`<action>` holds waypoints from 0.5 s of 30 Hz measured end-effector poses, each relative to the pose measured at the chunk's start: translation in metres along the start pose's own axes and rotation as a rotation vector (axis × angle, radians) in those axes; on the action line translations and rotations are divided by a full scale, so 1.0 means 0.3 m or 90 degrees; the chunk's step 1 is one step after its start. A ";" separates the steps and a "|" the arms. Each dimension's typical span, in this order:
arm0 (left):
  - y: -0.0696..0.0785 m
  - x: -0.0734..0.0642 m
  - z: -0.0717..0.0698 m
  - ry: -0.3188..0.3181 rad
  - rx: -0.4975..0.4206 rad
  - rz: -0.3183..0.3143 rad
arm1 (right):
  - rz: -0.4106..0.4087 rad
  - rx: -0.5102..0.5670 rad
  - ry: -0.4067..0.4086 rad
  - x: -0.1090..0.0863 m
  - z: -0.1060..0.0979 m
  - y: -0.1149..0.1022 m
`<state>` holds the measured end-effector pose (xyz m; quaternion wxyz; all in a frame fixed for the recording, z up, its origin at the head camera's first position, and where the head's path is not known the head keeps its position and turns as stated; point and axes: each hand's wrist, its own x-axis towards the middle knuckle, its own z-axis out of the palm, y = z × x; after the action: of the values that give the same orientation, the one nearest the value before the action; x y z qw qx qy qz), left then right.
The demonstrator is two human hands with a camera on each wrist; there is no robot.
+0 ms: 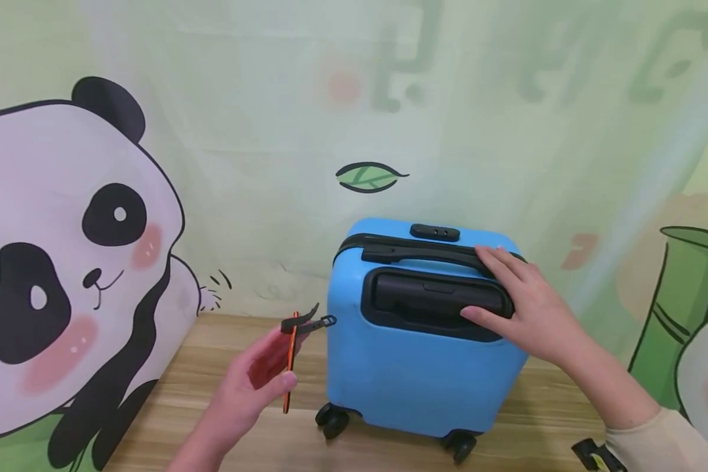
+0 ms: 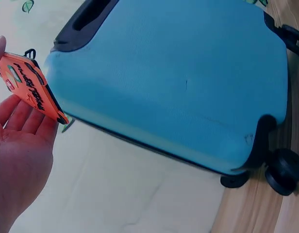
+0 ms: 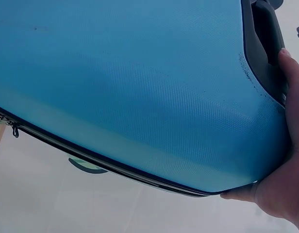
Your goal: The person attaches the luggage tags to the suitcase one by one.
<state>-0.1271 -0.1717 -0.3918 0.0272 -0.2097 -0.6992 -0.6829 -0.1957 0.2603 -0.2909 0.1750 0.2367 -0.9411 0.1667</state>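
Left hand (image 1: 250, 385) is pinching a flat orange rectangular luggage tag (image 2: 29, 81) between thumb and fingers; its thin black strap (image 1: 309, 327) is sticking out at the top, both tips looking loose and pointing toward 2 to 3 o'clock. Head view is showing the tag edge-on, long axis running about 12 to 6. The blue hard-shell suitcase (image 1: 413, 380) is standing on a wood-grain counter (image 1: 259, 452), at 3 o'clock from that hand. Key relation: the black plastic carry handle (image 1: 404, 252) is lying at 2 o'clock from the left, 10 from the right, long axis running roughly 9 to 3. Right hand (image 1: 525, 301) is nearer: it's spreading wide over the suitcase's 2 o'clock corner, fingers touching the handle's end, thumb resting on the black recessed panel (image 1: 425, 295). Strap is pointing at the suitcase's 9 o'clock side; can't tell if they're touching.
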 end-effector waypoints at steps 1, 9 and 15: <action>0.001 0.004 0.005 -0.009 -0.006 0.003 | -0.001 0.002 0.001 0.000 0.000 0.000; 0.016 0.038 0.049 -0.091 -0.075 0.032 | -0.123 0.015 0.116 0.002 0.025 -0.019; 0.019 0.060 0.078 -0.143 -0.129 0.055 | -0.294 0.025 0.218 0.024 0.059 -0.083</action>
<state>-0.1358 -0.1448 -0.3820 -0.0428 -0.3165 -0.6158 -0.7203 -0.1936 0.2299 -0.2978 0.3601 0.4164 -0.8155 0.1783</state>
